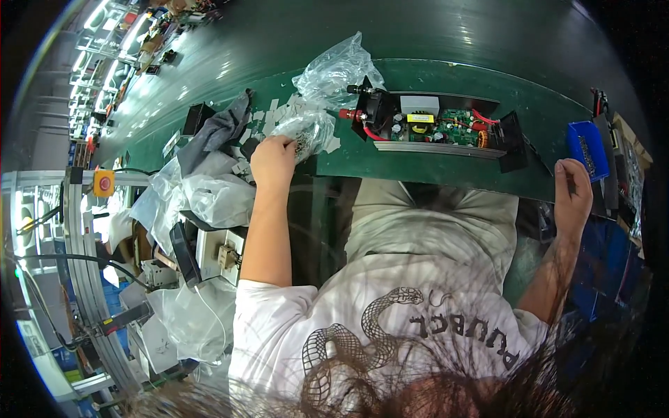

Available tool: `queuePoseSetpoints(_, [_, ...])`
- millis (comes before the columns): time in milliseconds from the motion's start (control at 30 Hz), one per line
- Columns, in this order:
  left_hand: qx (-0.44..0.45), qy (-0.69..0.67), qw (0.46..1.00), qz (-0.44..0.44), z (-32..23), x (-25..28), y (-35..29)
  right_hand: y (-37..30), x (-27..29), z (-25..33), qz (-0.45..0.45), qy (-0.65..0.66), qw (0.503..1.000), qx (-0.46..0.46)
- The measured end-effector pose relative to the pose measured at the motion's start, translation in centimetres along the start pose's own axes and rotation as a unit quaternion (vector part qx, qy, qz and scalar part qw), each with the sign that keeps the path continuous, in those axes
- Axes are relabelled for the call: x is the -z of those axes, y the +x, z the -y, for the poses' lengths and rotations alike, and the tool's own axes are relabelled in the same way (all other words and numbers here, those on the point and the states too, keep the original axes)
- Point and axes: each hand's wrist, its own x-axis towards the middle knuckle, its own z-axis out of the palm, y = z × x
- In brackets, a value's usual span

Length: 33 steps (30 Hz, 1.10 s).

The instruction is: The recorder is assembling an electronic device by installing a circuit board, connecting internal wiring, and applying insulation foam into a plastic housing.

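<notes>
At the table's front left, my left hand [274,161] has its fingers bent together against a clear plastic bag [322,127] of small metal parts. Whatever is in those fingertips is too small or hidden to tell. My right hand [574,194] is beside a blue bin [589,152] of small parts at the right, its fingers curled toward the thumb; I cannot make out anything in them. Between the hands lies an opened electronic device with a green circuit board [453,127], a dark metal housing, red and black terminals, and a black end plate [514,143] at its right.
Light grey flat pieces [274,115] lie scattered left of the bag. Behind it is a crumpled clear bag [339,73]. A dark grey cloth [217,132] and more plastic bags [219,198] crowd the left. A metal frame carries a red button on a yellow box [104,183].
</notes>
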Motion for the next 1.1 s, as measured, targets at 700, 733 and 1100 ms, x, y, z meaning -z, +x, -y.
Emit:
queuePoseSetpoints(700, [-0.267, -0.339, 0.875, 0.221, -14.4, 0.9, -9.1, -8.3, -13.9, 10.2, 0.197, 0.024, 0.913, 0.357])
queuePoseSetpoints(733, [-0.267, -0.341, 0.874, 0.222, -14.3, 0.7, -9.1, -8.0, -13.7, 10.2, 0.183, -0.012, 0.9, 0.395])
queuePoseSetpoints(1100, [-0.175, -0.405, 0.881, 0.17, -12.8, -1.2, -8.1, -6.3, -17.9, 9.4, 0.196, -0.071, 0.897, 0.39])
